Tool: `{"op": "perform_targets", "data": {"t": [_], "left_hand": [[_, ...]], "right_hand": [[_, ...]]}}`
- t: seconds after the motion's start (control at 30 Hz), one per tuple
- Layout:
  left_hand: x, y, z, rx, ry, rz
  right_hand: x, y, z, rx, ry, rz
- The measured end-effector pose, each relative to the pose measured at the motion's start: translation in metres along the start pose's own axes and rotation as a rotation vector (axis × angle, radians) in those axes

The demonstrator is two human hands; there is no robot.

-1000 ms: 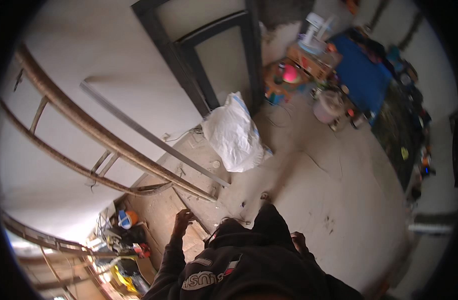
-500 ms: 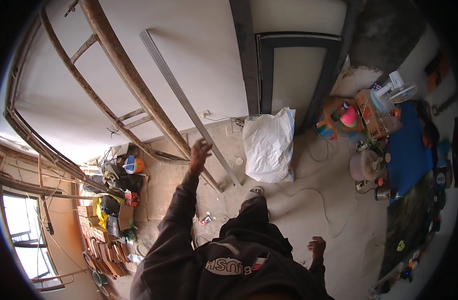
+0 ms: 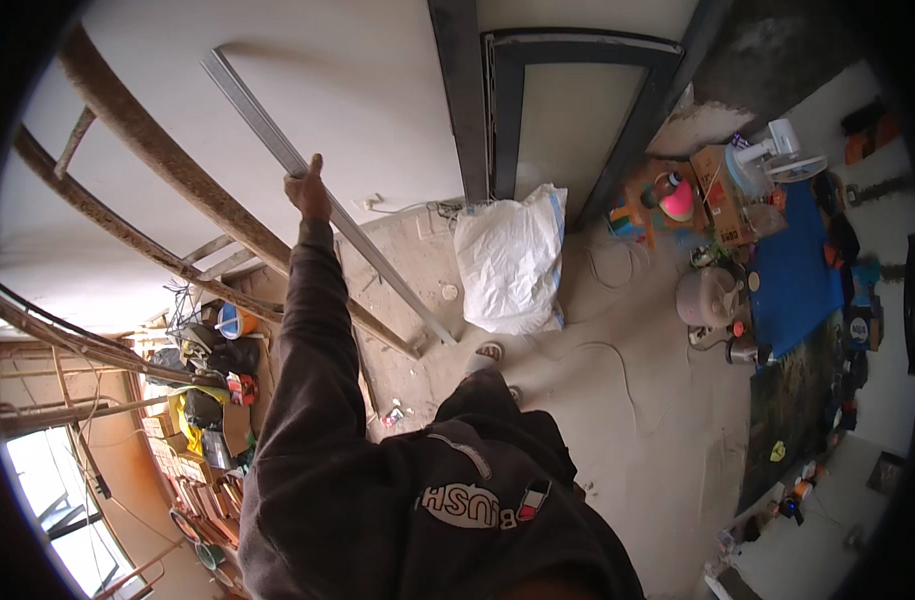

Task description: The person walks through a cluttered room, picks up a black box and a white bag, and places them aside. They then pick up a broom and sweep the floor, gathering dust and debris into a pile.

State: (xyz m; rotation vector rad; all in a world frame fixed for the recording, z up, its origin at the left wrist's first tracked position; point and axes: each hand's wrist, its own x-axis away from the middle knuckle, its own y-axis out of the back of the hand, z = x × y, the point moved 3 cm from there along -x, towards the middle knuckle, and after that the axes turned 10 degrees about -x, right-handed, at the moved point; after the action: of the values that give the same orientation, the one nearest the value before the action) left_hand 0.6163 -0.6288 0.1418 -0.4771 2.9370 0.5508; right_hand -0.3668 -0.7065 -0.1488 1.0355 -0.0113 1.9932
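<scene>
A long grey metal profile (image 3: 378,265) leans against the white wall, its foot on the floor and its top slanting to the left. My left hand (image 3: 311,192) is stretched out and closed around it in its upper half, thumb pointing up; the fingertips are partly hidden. A rusty metal scaffold frame (image 3: 168,170) stands just left of the profile, one leg reaching the floor near the profile's foot. My right hand is outside the picture.
A white woven sack (image 3: 511,265) stands by the dark-framed door (image 3: 578,120). Farther right are a pink-and-black bottle (image 3: 675,198), a fan (image 3: 778,150) and a blue sheet (image 3: 798,270). A cable (image 3: 628,380) snakes over the floor. Bricks (image 3: 203,495) and bags lie at left.
My left arm has reached farther up and left, and the hand has closed on the profile. The profile's top has tilted left. My right hand has left the picture.
</scene>
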Motion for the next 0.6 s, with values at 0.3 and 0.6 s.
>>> {"op": "perform_targets", "data": {"t": [0.3, 0.6], "left_hand": [[0.175, 0.005, -0.104, 0.476, -0.208, 0.558], [0.388, -0.009, -0.161, -0.070, -0.668, 1.029]], "right_hand": [[-0.014, -0.005, 0.295, 0.040, 0.235, -0.071], [0.021, -0.033, 0.670, -0.456, 0.918, 0.217]]}}
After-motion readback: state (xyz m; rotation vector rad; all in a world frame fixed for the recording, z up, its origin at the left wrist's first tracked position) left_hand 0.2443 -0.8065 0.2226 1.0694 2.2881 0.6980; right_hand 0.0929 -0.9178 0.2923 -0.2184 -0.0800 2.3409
